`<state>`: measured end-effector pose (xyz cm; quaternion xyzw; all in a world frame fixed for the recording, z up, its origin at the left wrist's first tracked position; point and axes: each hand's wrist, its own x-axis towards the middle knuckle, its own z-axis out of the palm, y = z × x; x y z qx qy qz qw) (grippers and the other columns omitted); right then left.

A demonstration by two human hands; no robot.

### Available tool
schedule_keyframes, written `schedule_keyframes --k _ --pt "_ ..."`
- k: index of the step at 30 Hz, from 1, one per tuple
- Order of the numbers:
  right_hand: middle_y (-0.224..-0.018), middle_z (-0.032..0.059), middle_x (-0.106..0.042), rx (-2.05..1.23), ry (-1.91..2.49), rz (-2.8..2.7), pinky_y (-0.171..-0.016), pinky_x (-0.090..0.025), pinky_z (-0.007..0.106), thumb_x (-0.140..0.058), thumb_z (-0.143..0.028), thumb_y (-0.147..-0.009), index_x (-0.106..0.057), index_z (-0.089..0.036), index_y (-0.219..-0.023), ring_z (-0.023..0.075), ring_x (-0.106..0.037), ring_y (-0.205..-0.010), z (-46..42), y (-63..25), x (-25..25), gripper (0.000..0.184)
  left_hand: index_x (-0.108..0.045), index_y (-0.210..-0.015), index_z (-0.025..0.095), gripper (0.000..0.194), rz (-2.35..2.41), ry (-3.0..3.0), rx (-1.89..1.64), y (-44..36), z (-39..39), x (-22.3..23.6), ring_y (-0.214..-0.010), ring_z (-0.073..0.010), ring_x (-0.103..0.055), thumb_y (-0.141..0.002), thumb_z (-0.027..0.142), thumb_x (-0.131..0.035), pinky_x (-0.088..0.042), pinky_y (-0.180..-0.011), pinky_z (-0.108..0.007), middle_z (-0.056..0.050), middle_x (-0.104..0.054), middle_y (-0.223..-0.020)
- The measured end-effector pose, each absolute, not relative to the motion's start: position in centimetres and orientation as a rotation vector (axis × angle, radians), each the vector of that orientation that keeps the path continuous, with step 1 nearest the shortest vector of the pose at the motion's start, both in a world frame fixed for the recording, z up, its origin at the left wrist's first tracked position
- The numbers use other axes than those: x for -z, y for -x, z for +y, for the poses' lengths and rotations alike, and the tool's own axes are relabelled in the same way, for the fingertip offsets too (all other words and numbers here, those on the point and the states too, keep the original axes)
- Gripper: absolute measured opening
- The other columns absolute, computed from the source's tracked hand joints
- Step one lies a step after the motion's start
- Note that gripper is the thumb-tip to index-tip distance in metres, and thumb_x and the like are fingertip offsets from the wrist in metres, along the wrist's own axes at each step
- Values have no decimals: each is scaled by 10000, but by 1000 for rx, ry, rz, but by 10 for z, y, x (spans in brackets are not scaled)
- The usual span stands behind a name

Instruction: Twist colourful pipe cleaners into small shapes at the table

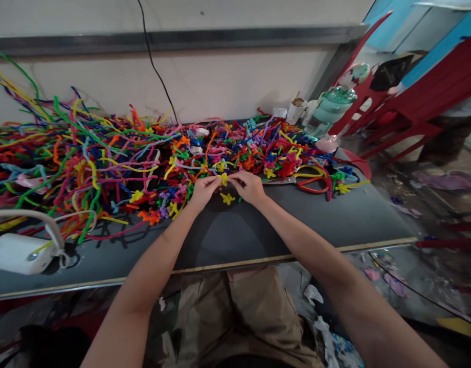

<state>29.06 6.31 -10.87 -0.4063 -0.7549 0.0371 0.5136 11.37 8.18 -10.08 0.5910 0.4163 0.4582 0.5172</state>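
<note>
Between my two hands, just above the dark table [235, 240], is a small yellow pipe-cleaner flower [224, 179]. My left hand [205, 191] pinches it from the left, thumb and forefinger closed. From the other side my right hand [248, 186] also has its fingertips pressed together at the flower's edge. A second yellow pipe-cleaner flower [228, 198] lies on the table right below them. Behind the hands spreads a thick heap of coloured pipe cleaners [116, 148], with many small bent flowers mixed in.
Scissors with red-orange handles [314, 184] lie right of my hands. A green-lidded bottle [329, 110] and a paper cup [296, 111] stand at the back right. A white box-like device with a curved arm [20, 254] sits front left. Red chairs [423, 97] stand to the right.
</note>
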Motion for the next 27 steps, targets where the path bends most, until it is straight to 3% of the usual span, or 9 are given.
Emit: schedule_keyframes --k 17,27 --pt "-706 34 -727 287 965 -1946 -553 -441 220 -531 -269 -932 -698 -184 -786 115 -656 -603 54 -284 111 238 -738 -667 144 249 1079 -1439 -1168 -115 81 98 -542 -114 -538 -712 389 -719 -437 -562 -241 -5 -645 -583" --pt "-742 55 -732 138 1012 -2017 -583 -461 235 -516 -312 -940 -722 -181 -841 137 -669 -654 51 -285 113 263 -710 -679 142 275 1047 -1459 -1185 -114 81 99 -531 -97 -502 -694 416 -718 -413 -540 -227 7 -599 -563"
